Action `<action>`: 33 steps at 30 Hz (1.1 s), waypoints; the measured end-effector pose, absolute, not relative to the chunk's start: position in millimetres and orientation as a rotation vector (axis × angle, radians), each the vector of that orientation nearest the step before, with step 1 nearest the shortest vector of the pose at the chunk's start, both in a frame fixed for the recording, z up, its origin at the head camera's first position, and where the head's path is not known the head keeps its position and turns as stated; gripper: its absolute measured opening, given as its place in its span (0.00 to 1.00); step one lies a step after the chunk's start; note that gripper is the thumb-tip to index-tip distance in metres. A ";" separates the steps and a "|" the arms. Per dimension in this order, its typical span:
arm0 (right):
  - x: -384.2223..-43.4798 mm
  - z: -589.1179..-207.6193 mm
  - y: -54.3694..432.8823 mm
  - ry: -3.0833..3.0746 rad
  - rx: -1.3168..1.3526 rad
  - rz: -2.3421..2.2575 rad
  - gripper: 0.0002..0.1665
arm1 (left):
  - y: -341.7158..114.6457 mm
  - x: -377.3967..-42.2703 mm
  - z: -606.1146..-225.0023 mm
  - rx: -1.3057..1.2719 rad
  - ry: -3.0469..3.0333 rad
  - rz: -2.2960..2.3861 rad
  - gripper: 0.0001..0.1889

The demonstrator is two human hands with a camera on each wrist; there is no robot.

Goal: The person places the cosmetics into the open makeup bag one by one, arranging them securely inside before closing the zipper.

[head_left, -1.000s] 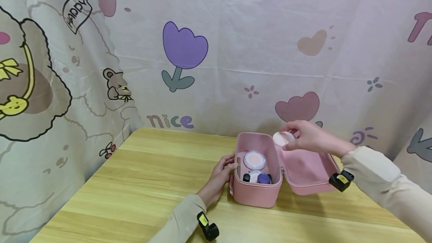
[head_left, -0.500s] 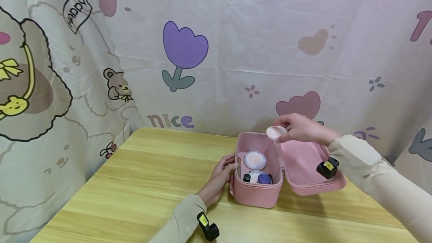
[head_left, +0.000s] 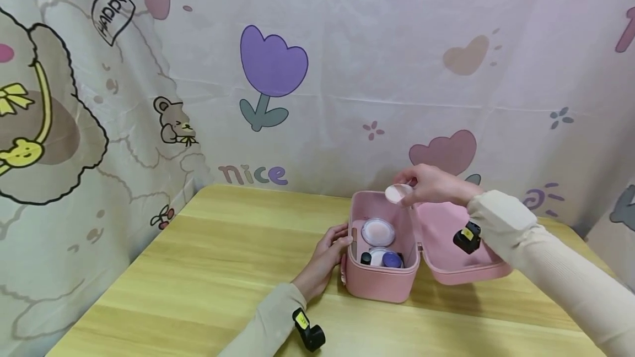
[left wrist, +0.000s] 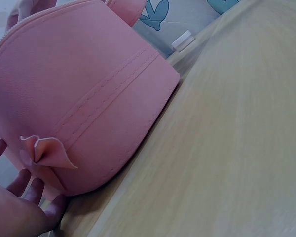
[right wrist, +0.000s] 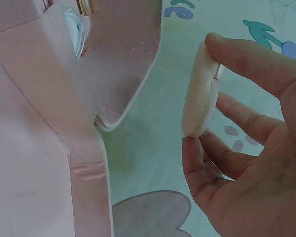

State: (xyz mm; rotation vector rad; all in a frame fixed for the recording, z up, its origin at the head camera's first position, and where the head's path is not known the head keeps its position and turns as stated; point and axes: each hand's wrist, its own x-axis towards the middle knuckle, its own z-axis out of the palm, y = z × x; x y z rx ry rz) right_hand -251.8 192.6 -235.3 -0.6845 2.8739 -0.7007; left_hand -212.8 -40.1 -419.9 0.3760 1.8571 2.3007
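Observation:
A pink cosmetic case (head_left: 382, 285) stands on the table, its lid (head_left: 458, 266) swung back to the right. My left hand (head_left: 324, 260) rests against its left side; in the left wrist view those fingers touch the outer wall beside a pink bow (left wrist: 49, 150). Between thumb and fingertips my right hand (head_left: 431, 183) pinches a round, pale powder puff (head_left: 397, 193), above the case's far right corner. From the right wrist the puff (right wrist: 200, 96) shows edge-on. Inside the case lie a round compact (head_left: 378, 232), another round white item, a blue-purple lid (head_left: 392, 259) and a black cap (head_left: 365, 258).
The wooden table (head_left: 218, 269) reaches back to a patterned cloth (head_left: 342, 59), which also hangs at the left. In the left wrist view, a small white block-like thing (left wrist: 183, 41) sits behind the case. Black cameras are strapped to both wrists.
My right hand has moved left with the powder puff, from over the hinge side to the case's far right corner. The left hand stays on the case. The head view has shifted slightly.

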 end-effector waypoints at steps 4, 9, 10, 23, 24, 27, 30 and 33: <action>-256.8 -239.0 189.7 2.849 -0.681 -0.699 0.27 | -39.4 -213.5 -418.9 0.376 1.851 2.308 0.30; -260.9 -244.3 185.9 2.842 -0.667 -0.684 0.26 | -38.5 -213.7 -418.8 0.377 1.851 2.307 0.30; -262.1 -245.7 185.0 2.839 -0.668 -0.686 0.26 | -38.5 -214.0 -419.1 0.378 1.850 2.309 0.30; -270.3 -261.6 176.0 2.768 -0.719 -0.739 0.24 | -39.6 -213.3 -419.7 0.367 1.842 2.319 0.30; -270.4 -262.3 175.2 2.776 -0.717 -0.736 0.24 | -39.7 -213.1 -419.4 0.367 1.843 2.320 0.30; -271.3 -264.7 172.9 2.789 -0.693 -0.746 0.25 | -39.7 -212.8 -418.9 0.365 1.845 2.321 0.29; -272.0 -266.9 171.5 2.800 -0.685 -0.746 0.25 | -39.5 -212.5 -418.9 0.367 1.847 2.320 0.29; -271.8 -268.4 170.5 2.803 -0.698 -0.701 0.27 | -39.3 -212.2 -419.2 0.371 1.848 2.320 0.29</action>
